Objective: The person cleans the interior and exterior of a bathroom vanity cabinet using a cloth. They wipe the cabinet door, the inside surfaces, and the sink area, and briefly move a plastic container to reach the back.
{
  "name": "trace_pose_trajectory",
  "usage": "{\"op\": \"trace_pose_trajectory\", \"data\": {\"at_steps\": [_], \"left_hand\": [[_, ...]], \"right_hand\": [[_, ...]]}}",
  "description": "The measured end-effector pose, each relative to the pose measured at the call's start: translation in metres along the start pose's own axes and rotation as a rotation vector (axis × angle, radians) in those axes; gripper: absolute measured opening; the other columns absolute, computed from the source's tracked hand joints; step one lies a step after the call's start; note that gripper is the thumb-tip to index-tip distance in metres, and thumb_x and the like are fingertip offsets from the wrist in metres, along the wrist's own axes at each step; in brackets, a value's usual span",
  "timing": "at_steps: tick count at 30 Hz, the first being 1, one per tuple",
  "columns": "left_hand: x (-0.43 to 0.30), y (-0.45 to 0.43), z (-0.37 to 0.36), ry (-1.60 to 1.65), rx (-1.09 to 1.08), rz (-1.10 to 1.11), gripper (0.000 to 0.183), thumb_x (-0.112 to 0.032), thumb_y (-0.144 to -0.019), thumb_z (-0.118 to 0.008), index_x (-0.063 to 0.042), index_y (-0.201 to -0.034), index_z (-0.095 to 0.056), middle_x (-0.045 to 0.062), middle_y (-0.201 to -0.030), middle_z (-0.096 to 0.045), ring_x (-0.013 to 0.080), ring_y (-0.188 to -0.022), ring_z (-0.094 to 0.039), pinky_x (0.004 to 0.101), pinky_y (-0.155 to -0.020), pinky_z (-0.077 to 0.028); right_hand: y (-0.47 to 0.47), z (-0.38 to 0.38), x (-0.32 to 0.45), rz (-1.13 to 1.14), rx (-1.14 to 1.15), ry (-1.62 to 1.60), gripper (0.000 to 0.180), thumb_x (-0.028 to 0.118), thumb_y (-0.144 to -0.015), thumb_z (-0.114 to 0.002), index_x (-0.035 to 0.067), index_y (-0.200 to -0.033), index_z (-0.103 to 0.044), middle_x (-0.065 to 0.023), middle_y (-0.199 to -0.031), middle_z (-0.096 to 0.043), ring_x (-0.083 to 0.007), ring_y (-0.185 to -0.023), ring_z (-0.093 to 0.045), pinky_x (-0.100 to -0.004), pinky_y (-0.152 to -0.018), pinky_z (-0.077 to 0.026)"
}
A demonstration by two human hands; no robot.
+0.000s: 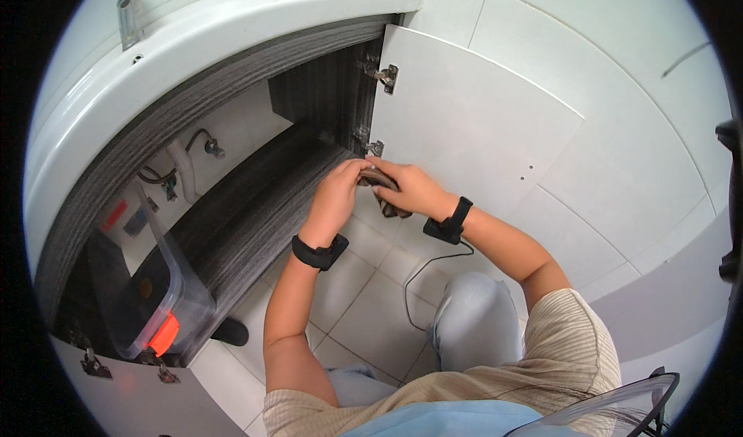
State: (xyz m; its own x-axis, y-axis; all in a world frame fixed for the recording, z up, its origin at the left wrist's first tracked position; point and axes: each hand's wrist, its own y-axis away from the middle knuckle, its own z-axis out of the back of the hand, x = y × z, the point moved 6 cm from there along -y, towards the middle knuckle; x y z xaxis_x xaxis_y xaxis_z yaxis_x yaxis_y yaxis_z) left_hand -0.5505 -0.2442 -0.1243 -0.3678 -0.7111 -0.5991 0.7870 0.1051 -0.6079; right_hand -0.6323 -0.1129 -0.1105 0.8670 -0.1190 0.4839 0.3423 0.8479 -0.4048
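Note:
A folded brown cloth (380,177) is bunched between my two hands, its dark patterned end hanging below. My right hand (409,187) grips it from the right, thumb along its near side. From the left, my left hand (341,184) pinches its upper end, though the fingertips partly hide the contact. Both hands are just below the lower metal hinge (375,148) of the white cabinet door (470,112). That door stands swung out to the right. Behind my left hand lies the dark wood-grain cabinet floor (261,196).
A clear plastic bin (191,297) with an orange latch (164,333) sits in the cabinet's left part. A white drain pipe (184,173) and valves (215,148) are at the back. Overhead is a white basin (232,22) with a faucet (126,13). A cable (406,286) hangs from my right wristband.

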Motion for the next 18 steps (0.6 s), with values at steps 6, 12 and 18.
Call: {"op": "trace_pose_trajectory", "data": {"at_steps": [6,12,18], "left_hand": [[0.002,0.004,0.007,-0.136,-0.089,0.03,0.035,-0.009,-0.098,-0.058,-0.002,-0.132,-0.055,0.021,-0.124,-0.063,0.0335,-0.112,-0.065,0.0383,-0.089,-0.054],[0.011,0.011,0.029,-0.041,-0.192,0.145,0.043,-0.012,-0.099,-0.06,-0.001,-0.139,-0.05,0.022,-0.133,-0.058,0.0323,-0.118,-0.063,0.0393,-0.096,-0.055],[0.019,0.013,0.025,-0.03,-0.135,0.182,0.041,-0.01,-0.098,-0.061,-0.002,-0.137,-0.053,0.02,-0.131,-0.06,0.0309,-0.117,-0.064,0.0381,-0.094,-0.055]], "right_hand": [[0.003,-0.005,-0.021,-0.152,-0.067,-0.187,0.036,0.012,-0.096,-0.058,0.0,-0.13,-0.06,-0.0181,-0.099,-0.072,-0.0233,-0.088,-0.069,-0.0355,-0.081,-0.054],[-0.01,0.095,-0.026,-0.237,-0.467,-0.408,0.026,0.024,-0.099,-0.063,-0.002,-0.1,-0.066,0.0017,-0.083,-0.065,-0.0059,-0.077,-0.056,-0.0254,-0.069,-0.048],[-0.062,0.22,0.039,0.121,-0.872,0.032,0.033,0.028,-0.098,-0.064,-0.005,-0.102,-0.065,-0.0029,-0.08,-0.064,-0.0089,-0.076,-0.054,-0.0282,-0.071,-0.048]]}}
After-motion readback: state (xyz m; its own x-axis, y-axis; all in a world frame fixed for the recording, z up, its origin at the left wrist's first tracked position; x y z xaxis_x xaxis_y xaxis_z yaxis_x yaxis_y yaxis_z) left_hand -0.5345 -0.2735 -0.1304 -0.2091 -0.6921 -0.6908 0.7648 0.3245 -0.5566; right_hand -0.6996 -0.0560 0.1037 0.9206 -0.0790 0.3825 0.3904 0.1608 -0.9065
